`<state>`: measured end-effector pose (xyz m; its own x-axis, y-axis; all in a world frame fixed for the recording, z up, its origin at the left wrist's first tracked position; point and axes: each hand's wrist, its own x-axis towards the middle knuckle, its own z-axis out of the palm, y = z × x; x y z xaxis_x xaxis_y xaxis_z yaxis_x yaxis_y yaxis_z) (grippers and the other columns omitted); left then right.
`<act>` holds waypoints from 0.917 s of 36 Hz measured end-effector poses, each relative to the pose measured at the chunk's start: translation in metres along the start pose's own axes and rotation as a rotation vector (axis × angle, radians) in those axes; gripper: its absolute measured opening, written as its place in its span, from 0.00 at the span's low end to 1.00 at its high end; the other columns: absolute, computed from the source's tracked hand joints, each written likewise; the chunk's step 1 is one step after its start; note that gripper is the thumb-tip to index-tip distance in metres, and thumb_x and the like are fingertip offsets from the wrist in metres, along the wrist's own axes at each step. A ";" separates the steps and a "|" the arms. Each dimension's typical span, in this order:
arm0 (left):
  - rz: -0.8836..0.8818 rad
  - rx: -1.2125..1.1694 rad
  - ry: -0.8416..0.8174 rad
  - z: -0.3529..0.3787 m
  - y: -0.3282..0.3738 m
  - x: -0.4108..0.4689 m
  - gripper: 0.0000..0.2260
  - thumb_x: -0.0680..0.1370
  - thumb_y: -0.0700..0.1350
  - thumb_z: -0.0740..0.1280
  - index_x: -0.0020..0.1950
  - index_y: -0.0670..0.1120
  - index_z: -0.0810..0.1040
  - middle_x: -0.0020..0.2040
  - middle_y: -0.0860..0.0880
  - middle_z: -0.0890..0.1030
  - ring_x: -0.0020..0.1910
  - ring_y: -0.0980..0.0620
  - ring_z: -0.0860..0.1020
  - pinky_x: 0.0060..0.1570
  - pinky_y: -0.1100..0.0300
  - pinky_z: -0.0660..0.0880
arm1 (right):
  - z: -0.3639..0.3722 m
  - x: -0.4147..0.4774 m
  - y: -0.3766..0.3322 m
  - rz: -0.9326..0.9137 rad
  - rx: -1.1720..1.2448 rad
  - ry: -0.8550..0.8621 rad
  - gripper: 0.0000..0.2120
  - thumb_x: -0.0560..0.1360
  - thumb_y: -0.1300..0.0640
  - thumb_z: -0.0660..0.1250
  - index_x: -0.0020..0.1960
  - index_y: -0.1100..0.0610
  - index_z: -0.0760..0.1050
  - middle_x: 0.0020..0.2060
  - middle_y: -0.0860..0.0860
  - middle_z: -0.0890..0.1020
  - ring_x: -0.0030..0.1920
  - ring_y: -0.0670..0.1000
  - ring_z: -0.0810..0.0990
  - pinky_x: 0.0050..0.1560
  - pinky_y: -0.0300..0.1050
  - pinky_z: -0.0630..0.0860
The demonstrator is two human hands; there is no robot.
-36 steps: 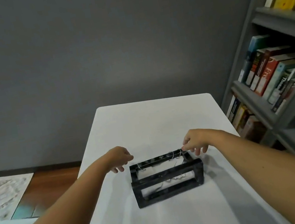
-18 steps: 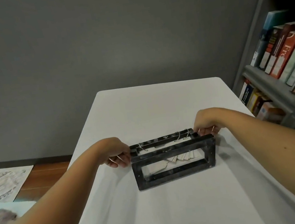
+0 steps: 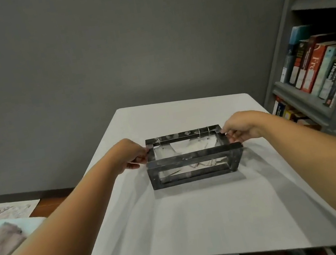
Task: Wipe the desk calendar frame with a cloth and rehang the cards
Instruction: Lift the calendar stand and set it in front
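A black rectangular calendar frame (image 3: 194,160) stands on the white table (image 3: 200,216), in the middle of the view. Wire rings (image 3: 203,131) hang on its far top bar. White cards (image 3: 188,147) lie loose inside the frame, on the table. My left hand (image 3: 132,153) grips the frame's left end. My right hand (image 3: 239,129) grips its right end. I see no cloth on the table.
A grey bookshelf (image 3: 324,104) full of books stands close to the table's right side. A grey wall is behind the table. At the left edge lies a pale surface with a blurred grey-pink soft thing (image 3: 1,242). Wooden floor and a rug (image 3: 4,209) show at left.
Both hands went from the far top bar to the frame's two ends and closed on them. The frame now sits squarer to me and appears closer; my view shifted.
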<state>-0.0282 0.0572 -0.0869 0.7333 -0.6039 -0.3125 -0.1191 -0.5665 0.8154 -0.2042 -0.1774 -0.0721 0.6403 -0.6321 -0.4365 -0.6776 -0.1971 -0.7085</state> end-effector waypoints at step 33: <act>0.431 -0.204 0.397 0.013 -0.038 0.004 0.05 0.78 0.40 0.64 0.51 0.44 0.80 0.43 0.51 0.77 0.34 0.56 0.71 0.38 0.63 0.67 | 0.048 -0.027 0.036 -0.551 0.241 0.400 0.06 0.78 0.63 0.60 0.54 0.57 0.73 0.38 0.49 0.75 0.30 0.50 0.73 0.34 0.41 0.69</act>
<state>-0.0290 0.0690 -0.1253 0.8455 -0.4774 0.2391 -0.3587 -0.1760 0.9167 -0.2284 -0.1311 -0.1123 0.6535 -0.7231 0.2235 -0.1661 -0.4251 -0.8898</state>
